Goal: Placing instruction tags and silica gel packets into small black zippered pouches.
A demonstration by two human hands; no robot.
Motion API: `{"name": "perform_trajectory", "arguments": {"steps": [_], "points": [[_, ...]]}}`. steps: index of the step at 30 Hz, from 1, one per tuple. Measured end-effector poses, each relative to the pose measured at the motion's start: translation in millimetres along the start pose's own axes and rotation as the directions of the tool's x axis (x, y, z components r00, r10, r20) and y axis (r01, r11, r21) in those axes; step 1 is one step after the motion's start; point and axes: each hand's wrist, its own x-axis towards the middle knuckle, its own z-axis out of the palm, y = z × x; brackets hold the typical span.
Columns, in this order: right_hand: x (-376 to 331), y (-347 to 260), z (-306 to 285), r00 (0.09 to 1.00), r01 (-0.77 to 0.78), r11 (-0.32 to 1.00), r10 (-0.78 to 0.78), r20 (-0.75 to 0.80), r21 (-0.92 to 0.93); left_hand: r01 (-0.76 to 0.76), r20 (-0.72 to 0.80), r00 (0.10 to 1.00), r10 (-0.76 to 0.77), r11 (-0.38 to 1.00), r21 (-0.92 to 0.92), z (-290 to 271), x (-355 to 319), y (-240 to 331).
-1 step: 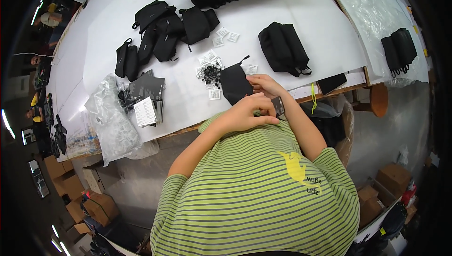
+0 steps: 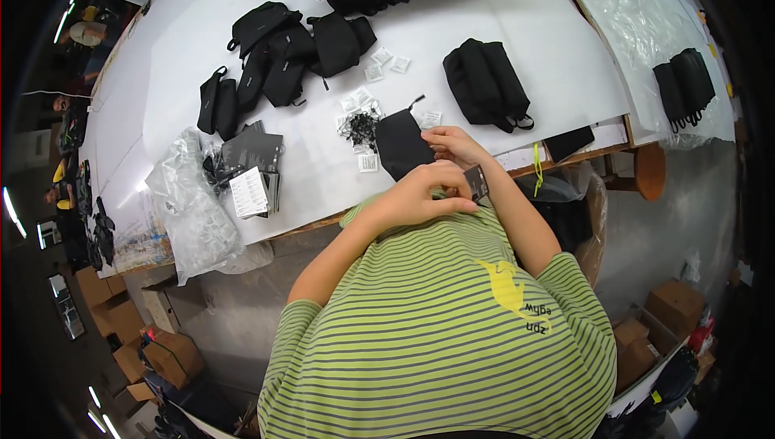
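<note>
The left hand [image 2: 416, 197] is pinching a small dark tag [image 2: 476, 182], its grip clamped on the card's edge. The right hand [image 2: 454, 147] is pressing down on a flat black pouch [image 2: 401, 144], fingers together on the fabric; whether they are gripping it cannot be told. The pouch is lying at the near edge of the white surface [image 2: 517, 27], just beside a pile of small black fasteners [image 2: 359, 126]. Judged step: tagging the pouch. The next move is calling for a fastener from the pile and alignment of tag with pouch.

Both hands [image 2: 440, 176] pinch dark tag [image 2: 476, 182] nr pouch [image 2: 401, 144].
</note>
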Motion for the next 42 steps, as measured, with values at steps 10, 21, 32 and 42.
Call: {"name": "perform_trajectory", "arguments": {"steps": [10,21,32,42], "points": [[-78.5,-98.2,60.3,0.879,0.450,0.647,-0.442,0.179,-0.615,0.123,-0.423,0.826,0.373,0.612,0.781,-50.0,-27.6,-8.9],[-119.7,-119.3,91.4,0.794,0.521,0.482,-0.578,0.192,-0.704,-0.068,-0.213,0.844,0.492,0.492,0.868,-45.7,-44.3,4.6],[-127.9,-114.9,105.2,0.754,0.593,0.415,-0.588,0.293,-0.690,-0.065,-0.209,0.834,0.511,0.468,0.882,-39.5,-52.4,14.0],[-94.6,-100.0,115.8,0.528,0.662,-0.087,-0.651,0.545,-0.745,0.249,-0.017,0.942,-0.335,0.665,0.704,-28.3,-39.4,36.5]]}}
